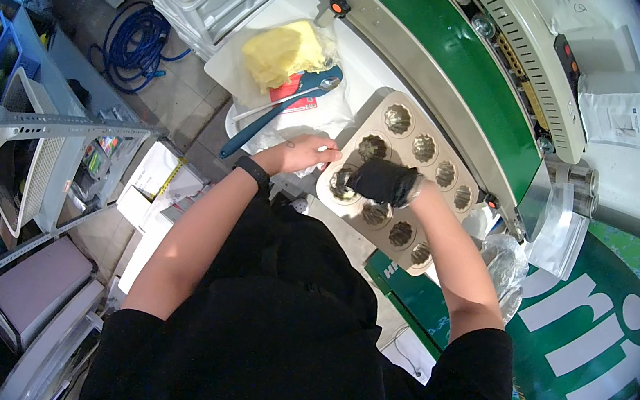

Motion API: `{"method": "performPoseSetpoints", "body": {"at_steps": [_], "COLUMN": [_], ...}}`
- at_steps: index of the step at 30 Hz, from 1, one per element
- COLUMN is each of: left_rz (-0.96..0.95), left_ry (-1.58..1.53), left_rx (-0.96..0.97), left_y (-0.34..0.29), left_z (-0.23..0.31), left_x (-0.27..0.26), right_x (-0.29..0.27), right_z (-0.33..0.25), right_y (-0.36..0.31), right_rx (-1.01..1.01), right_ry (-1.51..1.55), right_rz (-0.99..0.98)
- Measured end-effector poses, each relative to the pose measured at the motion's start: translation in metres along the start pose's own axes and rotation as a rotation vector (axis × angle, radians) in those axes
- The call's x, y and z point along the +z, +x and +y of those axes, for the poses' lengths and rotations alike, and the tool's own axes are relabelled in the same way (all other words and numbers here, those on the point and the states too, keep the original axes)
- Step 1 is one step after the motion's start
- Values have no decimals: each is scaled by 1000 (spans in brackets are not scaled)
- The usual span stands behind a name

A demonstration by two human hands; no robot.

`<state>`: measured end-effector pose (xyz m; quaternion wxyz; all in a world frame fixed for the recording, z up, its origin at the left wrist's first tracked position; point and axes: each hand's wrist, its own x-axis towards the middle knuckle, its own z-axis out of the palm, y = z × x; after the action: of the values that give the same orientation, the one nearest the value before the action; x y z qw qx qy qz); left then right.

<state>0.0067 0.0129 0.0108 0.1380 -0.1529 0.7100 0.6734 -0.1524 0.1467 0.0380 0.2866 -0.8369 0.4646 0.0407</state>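
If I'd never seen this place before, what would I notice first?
Probably the baking tin with fluted cups, near the middle, under the black-gloved right hand. Next might come the bright yellow lump, up and left of it, and the big green machine along the top. A blue hose lies coiled on the floor at upper left.

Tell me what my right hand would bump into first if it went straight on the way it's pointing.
Your black-gloved right hand would probably meet the leftmost fluted cavity of the cake pan; from above, I can't tell whether it already touches.
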Motion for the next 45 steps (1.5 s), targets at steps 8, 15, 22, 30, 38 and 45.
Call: {"method": "performPoseSetpoints", "body": {"at_steps": [8,15,22,30,38,45], "left_rz": [118,108,109,90,91,36], "left_ry": [-58,-67,-67,-195,-181,-152], "left_rx": [107,102,-1,12,6,-14], "left_y": [3,0,4,5,0,1], "left_z": [-7,-16,-10,-15,-4,6], "left_x": [10,7,10,14,13,12], "right_x": [-6,-32,25,8,-12,28], "right_z": [-9,-33,-31,-43,-62,-62], "right_y": [-4,-10,-6,-8,-27,7], "right_rx": [157,425,367,681,819,714], "right_ry": [65,509,335,916,1350,551], "right_rz": [10,61,253,299,349,539]}}
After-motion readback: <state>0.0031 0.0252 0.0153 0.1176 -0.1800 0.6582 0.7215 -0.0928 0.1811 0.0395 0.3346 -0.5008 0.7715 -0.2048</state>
